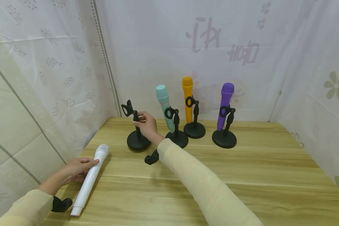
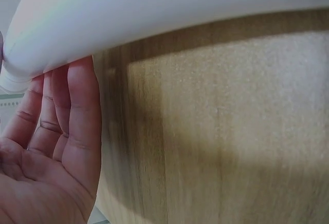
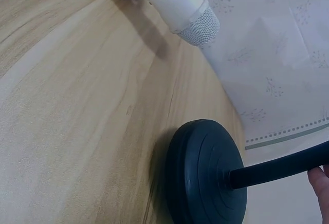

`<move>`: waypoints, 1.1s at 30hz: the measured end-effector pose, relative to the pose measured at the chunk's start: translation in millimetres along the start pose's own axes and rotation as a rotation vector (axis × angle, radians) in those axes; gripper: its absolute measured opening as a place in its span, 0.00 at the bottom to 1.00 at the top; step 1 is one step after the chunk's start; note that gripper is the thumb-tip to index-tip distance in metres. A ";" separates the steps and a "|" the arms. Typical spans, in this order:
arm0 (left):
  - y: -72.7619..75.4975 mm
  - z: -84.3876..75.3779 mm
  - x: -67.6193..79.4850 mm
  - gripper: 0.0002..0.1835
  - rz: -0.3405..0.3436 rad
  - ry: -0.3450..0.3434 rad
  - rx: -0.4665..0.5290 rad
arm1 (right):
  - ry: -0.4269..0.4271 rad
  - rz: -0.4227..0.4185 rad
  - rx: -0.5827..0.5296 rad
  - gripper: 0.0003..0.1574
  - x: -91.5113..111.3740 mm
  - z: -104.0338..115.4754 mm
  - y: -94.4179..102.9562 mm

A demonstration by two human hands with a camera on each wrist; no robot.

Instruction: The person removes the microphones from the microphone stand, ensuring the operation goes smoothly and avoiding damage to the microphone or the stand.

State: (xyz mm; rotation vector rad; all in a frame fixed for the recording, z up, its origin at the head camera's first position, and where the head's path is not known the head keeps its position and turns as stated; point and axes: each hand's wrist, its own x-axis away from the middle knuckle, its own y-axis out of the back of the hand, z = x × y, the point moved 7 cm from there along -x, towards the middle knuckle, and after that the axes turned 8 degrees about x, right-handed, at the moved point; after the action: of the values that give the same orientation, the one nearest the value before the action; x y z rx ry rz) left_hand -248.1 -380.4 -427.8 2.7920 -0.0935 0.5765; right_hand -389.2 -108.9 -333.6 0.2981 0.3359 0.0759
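My left hand (image 1: pixel 77 170) grips a white microphone (image 1: pixel 89 182) around its body at the table's left side. The microphone slants with its mesh head away from me, and in the right wrist view that head (image 3: pixel 199 28) is held off the tabletop. In the left wrist view the fingers (image 2: pixel 82 106) lie under the white barrel (image 2: pixel 154 13). My right hand (image 1: pixel 147 126) pinches the upright pole of a black microphone stand (image 1: pixel 138 140), whose clip holds nothing. The stand's round base (image 3: pixel 205 172) seems to rest on or just over the table; I cannot tell which.
Right of that stand, a mint microphone (image 1: pixel 166 108), an orange microphone (image 1: pixel 188 110) and a purple microphone (image 1: pixel 224 102) lean in black stands. The wooden table (image 1: pixel 260 175) meets patterned curtains (image 1: pixel 158 40) at its back and sides.
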 end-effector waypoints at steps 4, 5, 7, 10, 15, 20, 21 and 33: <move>-1.5 0.5 -0.3 0.18 0.024 -0.002 0.010 | 0.001 0.000 0.000 0.16 1.0 -1.3 -0.2; -2.2 0.9 -0.5 0.17 0.037 0.002 0.017 | 0.002 0.002 -0.004 0.16 1.3 -1.6 -0.4; -3.2 1.3 -0.3 0.16 0.047 0.002 0.027 | 0.002 0.007 -0.009 0.17 1.9 -2.8 -0.9; -4.2 2.4 -0.4 0.16 0.042 0.007 0.037 | -0.004 0.008 -0.017 0.17 3.1 -5.3 -0.8; -4.1 2.7 -0.1 0.20 0.002 0.013 0.019 | -0.010 0.010 -0.012 0.16 4.0 -9.5 -1.1; -4.1 1.2 -0.5 0.23 -0.016 0.011 -0.014 | -0.017 0.001 -0.016 0.17 2.9 -13.0 -1.0; -4.2 1.2 -0.5 0.22 -0.019 0.012 -0.014 | -0.019 0.001 -0.017 0.17 2.7 -13.7 -1.0; -4.5 1.5 -3.1 0.30 -0.018 -0.005 0.011 | -0.041 0.016 -0.026 0.18 0.3 -16.2 -2.8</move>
State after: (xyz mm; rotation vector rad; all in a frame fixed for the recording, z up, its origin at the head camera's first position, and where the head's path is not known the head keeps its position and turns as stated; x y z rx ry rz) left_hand -249.9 -376.4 -431.5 2.8017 -0.0669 0.5676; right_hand -394.3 -107.1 -349.2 0.2759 0.2915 0.0896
